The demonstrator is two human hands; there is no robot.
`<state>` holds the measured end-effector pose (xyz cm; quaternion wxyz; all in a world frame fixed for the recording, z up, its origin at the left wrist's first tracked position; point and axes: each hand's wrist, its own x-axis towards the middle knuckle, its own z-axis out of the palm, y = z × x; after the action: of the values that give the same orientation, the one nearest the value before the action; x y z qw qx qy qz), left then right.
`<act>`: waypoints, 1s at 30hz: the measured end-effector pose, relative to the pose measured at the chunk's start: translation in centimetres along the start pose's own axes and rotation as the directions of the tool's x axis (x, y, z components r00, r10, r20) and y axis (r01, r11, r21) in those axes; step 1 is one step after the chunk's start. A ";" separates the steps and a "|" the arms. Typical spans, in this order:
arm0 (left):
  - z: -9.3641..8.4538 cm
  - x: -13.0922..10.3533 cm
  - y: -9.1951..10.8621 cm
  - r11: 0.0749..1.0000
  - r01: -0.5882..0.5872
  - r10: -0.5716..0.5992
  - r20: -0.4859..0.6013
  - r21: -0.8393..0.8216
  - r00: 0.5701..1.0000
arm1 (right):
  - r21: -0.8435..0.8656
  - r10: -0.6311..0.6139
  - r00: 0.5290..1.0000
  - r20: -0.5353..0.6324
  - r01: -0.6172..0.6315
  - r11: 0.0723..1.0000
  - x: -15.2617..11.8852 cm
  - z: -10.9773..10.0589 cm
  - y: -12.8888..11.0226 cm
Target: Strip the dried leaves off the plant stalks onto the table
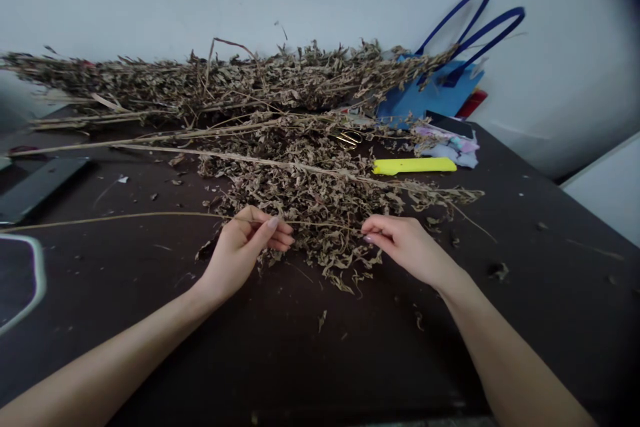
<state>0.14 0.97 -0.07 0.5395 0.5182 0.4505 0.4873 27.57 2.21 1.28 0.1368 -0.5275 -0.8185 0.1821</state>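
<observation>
A long thin dried stem runs from the left edge of the view into my left hand, whose thumb and fingers are closed on it. Its thinner end continues to my right hand, which pinches it between thumb and fingertips. Between and behind my hands lies a loose heap of crumpled dried leaves, partly under the stem. Two thicker dried stalks lie across that heap, just beyond my hands.
A big bundle of dried plants lies along the wall. Right of the heap are a yellow-handled tool, scissors, a patterned cloth and a blue bag. A dark flat device and a white-rimmed object are at left.
</observation>
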 end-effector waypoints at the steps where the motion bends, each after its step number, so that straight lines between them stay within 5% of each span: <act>1: 0.0 0.0 0.0 1.000 0.001 -0.001 -0.002 0.002 1.000 | 0.013 0.006 1.000 -0.003 -0.006 1.000 0.0 -0.1 0.0; 13: -0.1 0.0 -0.2 1.000 -0.008 0.008 0.023 -0.001 1.000 | -0.036 0.002 0.993 -0.119 -0.007 0.999 0.1 -0.3 0.2; 22: -0.1 0.0 -0.3 1.000 -0.010 0.009 0.023 0.012 1.000 | -0.109 0.006 1.000 0.028 -0.003 0.994 -0.2 -0.2 0.0; 30: 0.2 -0.2 0.0 0.999 0.033 -0.034 0.031 0.030 0.999 | 0.022 -0.021 1.000 -0.014 0.021 1.000 -0.4 0.0 -1.5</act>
<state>0.26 0.71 -0.01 0.5469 0.5259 0.4580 0.4632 26.51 1.26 1.89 0.1504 -0.5185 -0.8209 0.1861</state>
